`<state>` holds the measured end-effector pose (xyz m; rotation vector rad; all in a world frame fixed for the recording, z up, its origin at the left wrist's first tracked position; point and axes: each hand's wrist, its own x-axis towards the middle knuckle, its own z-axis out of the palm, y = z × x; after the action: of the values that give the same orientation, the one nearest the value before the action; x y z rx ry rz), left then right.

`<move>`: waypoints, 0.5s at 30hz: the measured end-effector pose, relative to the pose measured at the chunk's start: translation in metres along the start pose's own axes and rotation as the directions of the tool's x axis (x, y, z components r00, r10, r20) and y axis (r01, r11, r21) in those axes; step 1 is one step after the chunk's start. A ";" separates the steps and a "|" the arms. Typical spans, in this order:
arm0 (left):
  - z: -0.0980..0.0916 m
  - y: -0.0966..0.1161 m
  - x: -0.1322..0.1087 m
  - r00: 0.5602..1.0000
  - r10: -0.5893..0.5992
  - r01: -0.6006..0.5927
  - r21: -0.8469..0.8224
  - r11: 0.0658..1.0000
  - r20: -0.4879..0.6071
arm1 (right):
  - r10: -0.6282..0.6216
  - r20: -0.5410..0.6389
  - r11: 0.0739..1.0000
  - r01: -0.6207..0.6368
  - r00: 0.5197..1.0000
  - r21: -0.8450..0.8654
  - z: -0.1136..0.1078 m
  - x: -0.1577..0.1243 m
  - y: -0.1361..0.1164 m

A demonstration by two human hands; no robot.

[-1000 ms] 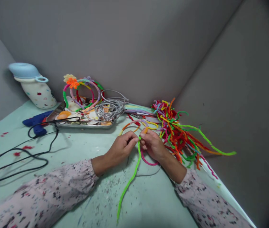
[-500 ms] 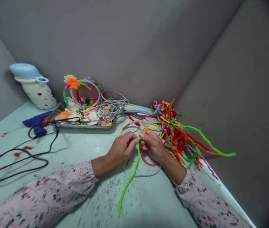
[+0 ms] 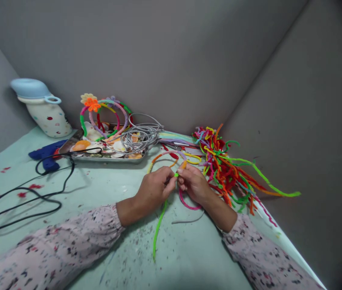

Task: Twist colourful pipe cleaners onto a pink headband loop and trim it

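My left hand (image 3: 154, 189) pinches a bright green pipe cleaner (image 3: 158, 231) between thumb and fingers, and the loose end trails down over the table. Close beside it, my right hand (image 3: 194, 183) is closed on a thin hoop (image 3: 184, 200) wrapped in coloured pipe cleaner, with orange, pink and lilac stretches showing. The green strand meets the hoop between the two sets of fingertips, just below an orange stretch. Fingers partly hide that spot. A bare grey wire end (image 3: 189, 222) sticks out below my right hand.
A metal tray (image 3: 113, 160) at the back holds finished hoops (image 3: 126, 117) and coiled grey wire (image 3: 145, 137). Left are a blue glue gun (image 3: 48, 155), its black cord (image 3: 60, 205) and a bottle (image 3: 48, 117). A pile of pipe cleaners (image 3: 225, 173) lies right, by the wall.
The green pipe cleaner's free end has swung left and up, and now passes behind my left hand. Both hands stay almost in place at the hoop.
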<state>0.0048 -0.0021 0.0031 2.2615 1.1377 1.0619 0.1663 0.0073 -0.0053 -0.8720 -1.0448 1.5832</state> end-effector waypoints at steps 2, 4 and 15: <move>0.000 0.000 -0.001 1.000 0.008 -0.008 0.005 1.000 -0.010 | -0.002 0.001 1.000 0.002 1.000 0.004 0.000 0.000 0.000; -0.001 0.001 -0.002 0.999 0.027 -0.027 -0.008 1.000 -0.017 | -0.002 -0.003 1.000 0.002 1.000 0.014 0.000 0.000 0.000; -0.003 0.001 -0.002 0.993 0.109 -0.106 0.088 0.990 -0.036 | 0.003 -0.006 1.000 -0.003 1.000 0.004 0.001 -0.001 0.000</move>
<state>0.0022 -0.0044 0.0053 2.4026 1.1083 1.1249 0.1660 0.0065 -0.0048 -0.8757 -1.0358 1.5840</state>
